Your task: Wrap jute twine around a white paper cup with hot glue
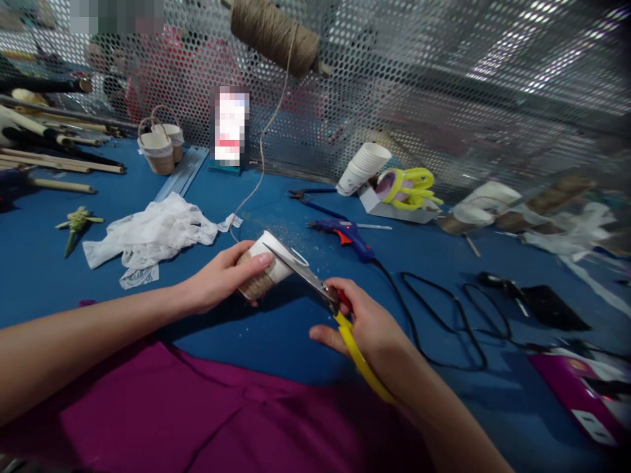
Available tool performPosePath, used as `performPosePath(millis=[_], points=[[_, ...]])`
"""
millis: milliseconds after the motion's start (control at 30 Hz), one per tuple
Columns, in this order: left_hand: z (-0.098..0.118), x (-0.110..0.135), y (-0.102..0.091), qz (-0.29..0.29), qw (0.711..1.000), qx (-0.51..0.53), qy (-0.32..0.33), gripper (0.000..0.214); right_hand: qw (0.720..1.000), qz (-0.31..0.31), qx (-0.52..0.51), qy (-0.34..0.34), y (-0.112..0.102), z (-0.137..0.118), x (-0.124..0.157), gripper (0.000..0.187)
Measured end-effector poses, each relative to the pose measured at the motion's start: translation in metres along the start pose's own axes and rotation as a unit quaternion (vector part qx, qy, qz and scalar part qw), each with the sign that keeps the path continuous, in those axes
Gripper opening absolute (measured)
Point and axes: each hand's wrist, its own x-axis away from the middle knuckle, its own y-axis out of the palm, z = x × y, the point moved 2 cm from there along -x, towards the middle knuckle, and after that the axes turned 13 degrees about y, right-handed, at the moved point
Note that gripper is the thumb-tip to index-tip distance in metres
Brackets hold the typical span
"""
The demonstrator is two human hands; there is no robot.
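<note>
My left hand point(236, 276) is closed around a small paper cup point(279, 268), which is tilted with its rim toward the right. Brown twine wraps the cup's lower part, and its white upper part is bare. In my right hand point(362, 315) is a pair of scissors point(308, 274) with yellow and red handles. The blades lie across the cup's rim side, their tip near my left thumb. A strand of twine point(263, 148) runs from the spool point(273, 36) above down to the cup. White lace point(158, 230) lies crumpled left of my left hand.
Beyond the scissors lie a blue glue gun point(345, 235) with a black cord and blue-handled pliers point(315, 200). Stacked paper cups point(362, 167) and yellow ribbon point(411, 187) stand behind. Two twine-wrapped cups point(160, 154), a lit phone point(230, 128) and sticks point(59, 157) are at the back left.
</note>
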Motion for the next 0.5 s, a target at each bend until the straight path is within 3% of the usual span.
performPosePath(millis=[500], points=[[0.0002,0.0016,0.0003,-0.007,0.999,-0.041,0.006,0.038,0.998,0.006,0.066,0.015,0.0000,-0.0048,0.0014,0.037]])
